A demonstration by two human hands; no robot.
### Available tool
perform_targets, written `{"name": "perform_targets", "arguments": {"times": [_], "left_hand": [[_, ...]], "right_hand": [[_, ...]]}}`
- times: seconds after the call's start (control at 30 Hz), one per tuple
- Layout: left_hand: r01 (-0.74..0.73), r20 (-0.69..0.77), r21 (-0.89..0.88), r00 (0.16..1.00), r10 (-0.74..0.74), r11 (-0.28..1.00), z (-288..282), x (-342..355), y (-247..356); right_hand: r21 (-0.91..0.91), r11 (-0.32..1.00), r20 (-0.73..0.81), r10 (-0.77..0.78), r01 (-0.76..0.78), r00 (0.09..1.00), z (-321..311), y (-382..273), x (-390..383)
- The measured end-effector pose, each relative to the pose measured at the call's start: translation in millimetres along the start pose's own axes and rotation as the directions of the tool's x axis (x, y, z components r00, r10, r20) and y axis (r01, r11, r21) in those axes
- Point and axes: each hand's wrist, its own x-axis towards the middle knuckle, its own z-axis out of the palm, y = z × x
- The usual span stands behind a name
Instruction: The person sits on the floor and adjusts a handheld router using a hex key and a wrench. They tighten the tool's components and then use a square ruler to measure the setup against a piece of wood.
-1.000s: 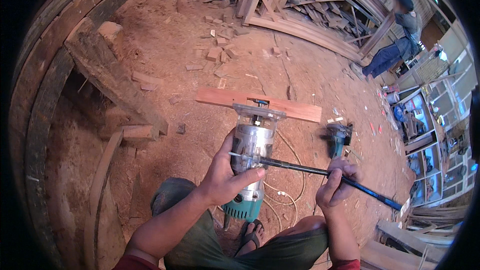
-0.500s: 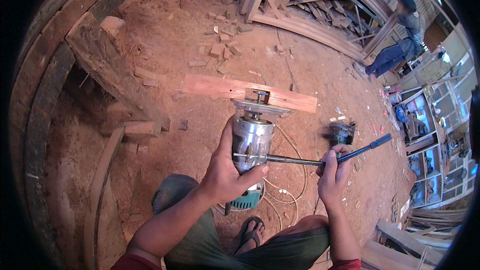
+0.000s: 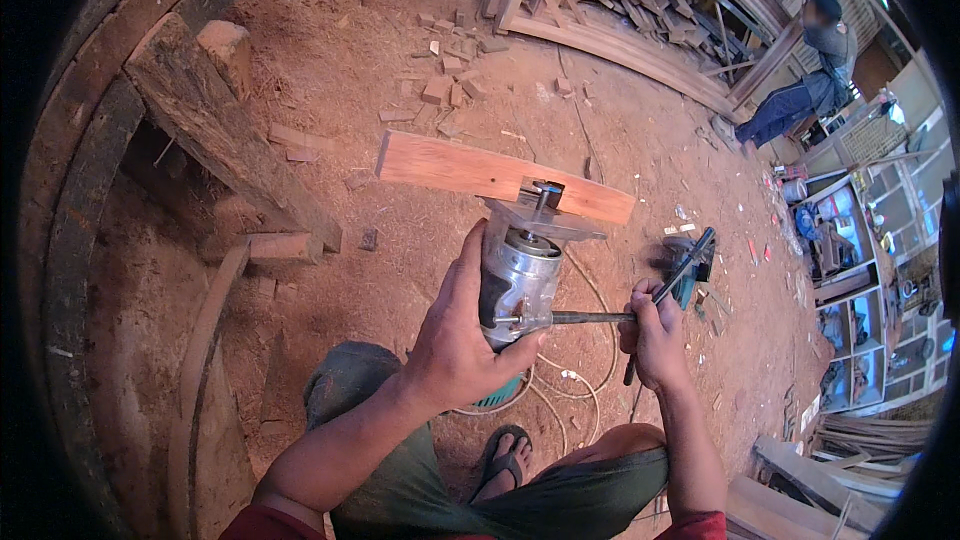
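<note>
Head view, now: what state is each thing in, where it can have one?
Left hand: closed around the power tool.
Right hand: closed on the T-handle wrench.
Power tool: held; whether switched on, cannot tell.
T-handle wrench: held, shaft end at the tool's side.
Wooden strip: notched; whether attached to the tool, cannot tell.
Second power tool: on the floor.
Cable: loosely looped.
Sandal: worn.
Other person: standing.

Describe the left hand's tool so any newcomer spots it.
Find the person's knees, low in the picture. Just beyond, the left hand grips a power tool. Its shiny silver body sets it apart from the black-and-teal tool on the floor.
</note>
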Motion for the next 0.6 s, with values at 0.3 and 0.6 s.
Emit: {"name": "perform_targets", "arguments": {"times": [0.3,0.6], "left_hand": [[0.036,0.014,0.082,0.999,-0.037,0.996,-1,-3,10],[0.116,0.055,0.040,0.991,-0.118,0.992,-1,-5,13]], "right_hand": [[0.122,0.972,0.123,0.187,-0.202,0.975,-3,15,16],[0.062,0.943,0.251,0.302,-0.326,0.920,-12,15,21]]}}
